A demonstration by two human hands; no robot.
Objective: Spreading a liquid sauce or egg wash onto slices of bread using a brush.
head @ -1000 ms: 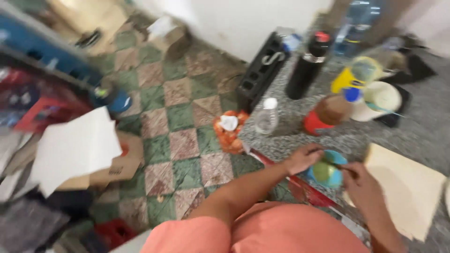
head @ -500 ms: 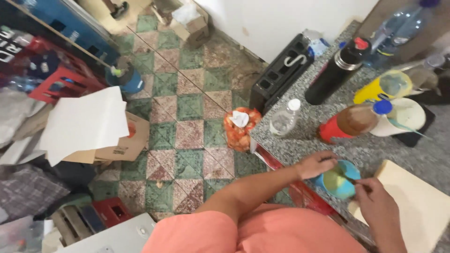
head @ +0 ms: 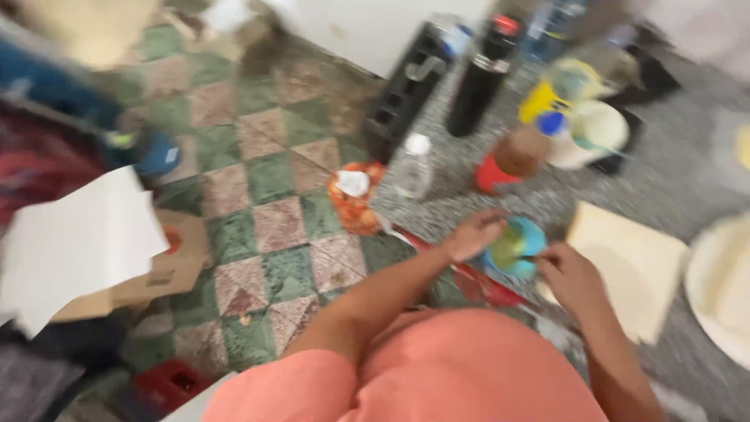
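My left hand (head: 475, 234) reaches in from the lower left, forearm stretched across my salmon-coloured shirt (head: 437, 375), and its fingers cup the left rim of the small blue bowl (head: 516, 248). My right hand (head: 574, 277) is curled closed at the bowl's right edge; motion blur hides whether it grips anything, so I cannot tell. The bowl sits at the near edge of the grey speckled tabletop (head: 672, 172), between both hands, with a yellowish-green content inside.

Just right of the bowl lies a pale cutting board (head: 637, 266), and a white plate (head: 723, 285) is cut by the right frame edge. Beyond the bowl stand a clear plastic bottle (head: 412, 166), a red jar with a brown lid (head: 512, 160), a white cup (head: 594, 133), a yellow container (head: 551, 98) and a black flask (head: 478, 82), closely grouped. An orange net bag (head: 355, 197) hangs at the tabletop's left edge.

Open surface remains between the bowl and the jar. Left of the edge, the green-and-pink tiled floor (head: 266, 227) drops away, with white paper (head: 78, 242) on a cardboard box (head: 168, 270).
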